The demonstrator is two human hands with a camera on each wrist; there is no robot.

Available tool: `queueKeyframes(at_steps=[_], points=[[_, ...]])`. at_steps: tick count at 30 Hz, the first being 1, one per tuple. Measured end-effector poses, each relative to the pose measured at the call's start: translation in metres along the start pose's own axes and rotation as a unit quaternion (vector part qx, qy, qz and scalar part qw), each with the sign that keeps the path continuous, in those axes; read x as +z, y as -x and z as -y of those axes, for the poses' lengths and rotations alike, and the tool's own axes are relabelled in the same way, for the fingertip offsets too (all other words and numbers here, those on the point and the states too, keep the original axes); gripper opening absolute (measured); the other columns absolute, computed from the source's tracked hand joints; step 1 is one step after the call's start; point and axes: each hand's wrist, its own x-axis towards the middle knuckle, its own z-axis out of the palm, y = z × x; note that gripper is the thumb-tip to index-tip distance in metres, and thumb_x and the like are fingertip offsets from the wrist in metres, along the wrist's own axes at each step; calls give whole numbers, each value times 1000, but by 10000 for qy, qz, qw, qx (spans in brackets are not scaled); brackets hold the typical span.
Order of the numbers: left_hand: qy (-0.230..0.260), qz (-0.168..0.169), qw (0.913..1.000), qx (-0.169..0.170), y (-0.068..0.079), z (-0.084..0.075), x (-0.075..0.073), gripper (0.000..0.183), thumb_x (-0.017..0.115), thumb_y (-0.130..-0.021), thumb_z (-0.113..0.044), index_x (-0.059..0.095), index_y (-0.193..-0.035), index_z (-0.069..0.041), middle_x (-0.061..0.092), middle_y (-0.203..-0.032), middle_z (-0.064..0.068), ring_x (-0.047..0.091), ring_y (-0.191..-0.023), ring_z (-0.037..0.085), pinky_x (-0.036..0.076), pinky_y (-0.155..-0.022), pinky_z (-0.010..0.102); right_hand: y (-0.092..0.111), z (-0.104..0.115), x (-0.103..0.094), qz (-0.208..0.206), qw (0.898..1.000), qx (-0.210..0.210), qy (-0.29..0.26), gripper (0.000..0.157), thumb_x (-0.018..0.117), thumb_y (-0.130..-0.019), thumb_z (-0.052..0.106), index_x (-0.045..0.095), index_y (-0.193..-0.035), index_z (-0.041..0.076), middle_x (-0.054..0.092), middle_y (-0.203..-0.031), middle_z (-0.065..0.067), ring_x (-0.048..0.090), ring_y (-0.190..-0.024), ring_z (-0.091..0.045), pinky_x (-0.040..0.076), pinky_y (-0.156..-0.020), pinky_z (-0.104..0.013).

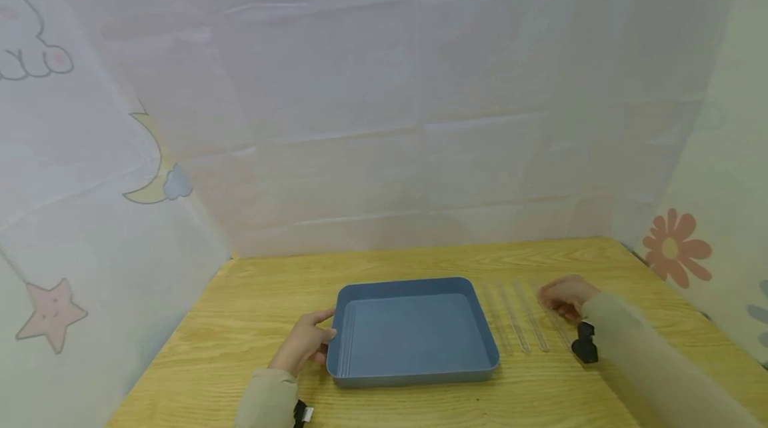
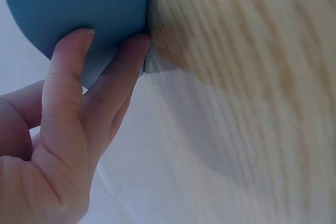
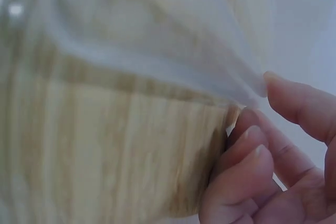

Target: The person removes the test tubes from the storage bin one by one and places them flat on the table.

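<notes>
My left hand [image 1: 305, 340] rests at the left side of a shallow blue tray [image 1: 414, 380]. Its extended fingers [image 2: 118, 69] touch the tray's outer wall [image 2: 89, 3]. To the right of the tray, my right hand [image 1: 570, 295] pinches a long, thin, clear plastic piece [image 3: 157, 69] near one end, between thumb and fingertips. That piece slants toward the wrist in the head view. Several similar clear pieces [image 1: 515, 318] lie side by side on the table between the tray and my right hand.
Everything stands on a yellow wood-grain table [image 1: 270, 295]. Pale sheets with printed shapes hang behind it and along both sides, including a moon [image 1: 157, 175] on the left and a flower [image 1: 675, 248] on the right.
</notes>
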Motion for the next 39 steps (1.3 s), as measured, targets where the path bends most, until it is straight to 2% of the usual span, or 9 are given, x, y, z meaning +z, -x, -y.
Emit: queueKeyframes(at_steps=[6,14,16,18,21,23,25,36,39], points=[[33,-33,10000,-5,2,3,-2,50,53,-95,6,40,-143,8,69,-82,16,66,-66,22,51,-49,28,4,-3,-5,373,9984,-15,-421,55,61,-93,9,39,-137,-14,58,-72,0,50,-56,-11,44,-54,-22],[47,-47,10000,-40,3,3,-4,51,54,-95,6,39,-143,8,69,-84,17,66,-67,21,50,-48,26,8,-7,-10,987,9844,119,-1454,68,52,-101,14,11,-150,-10,63,-76,2,52,-58,-6,46,-53,-19],[51,-37,10000,-15,3,4,-3,50,53,-95,6,40,-143,9,69,-83,17,66,-67,21,51,-49,27,12,-6,-12,948,9803,179,-1724,67,54,-100,14,16,-151,-8,64,-78,1,54,-60,-7,48,-55,-19],[74,-36,10000,2,3,4,-3,50,53,-95,6,40,-143,9,69,-83,18,67,-67,22,52,-49,28,16,-4,-13,967,9739,208,-2042,49,55,-100,13,39,-144,-1,64,-80,1,57,-63,-8,50,-60,-20],[95,-15,10000,4,4,3,-3,50,53,-95,7,39,-143,10,69,-83,18,67,-69,23,53,-50,29,22,1,-13,1001,9585,290,-2652,15,57,-99,11,67,-109,16,65,-83,-1,62,-68,-10,54,-65,-22],[102,8,9999,-15,4,2,-3,50,53,-95,6,38,-143,9,69,-83,18,67,-69,23,53,-50,29,26,5,-11,1096,9500,289,-2911,22,56,-99,10,68,-89,26,65,-85,-1,62,-70,-11,54,-67,-23],[106,18,9999,-43,3,3,-3,50,53,-95,6,39,-143,9,69,-83,17,67,-69,22,52,-49,28,29,9,-8,1145,9452,255,-3046,26,56,-99,11,69,-84,29,64,-87,-1,62,-73,-12,54,-68,-23],[120,14,9999,-26,1,0,-1,49,54,-95,6,42,-142,8,69,-78,15,64,-61,19,44,-42,22,39,26,6,1657,9283,-51,-3327,22,60,-98,13,68,-90,32,59,-100,0,63,-87,-16,54,-81,-30],[73,30,10000,1,2,-2,-1,50,53,-95,5,41,-143,7,69,-80,15,64,-61,18,44,-43,22,42,30,11,1824,9211,-134,-3438,22,60,-97,10,67,-94,31,53,-111,-3,62,-93,-17,52,-87,-32]])
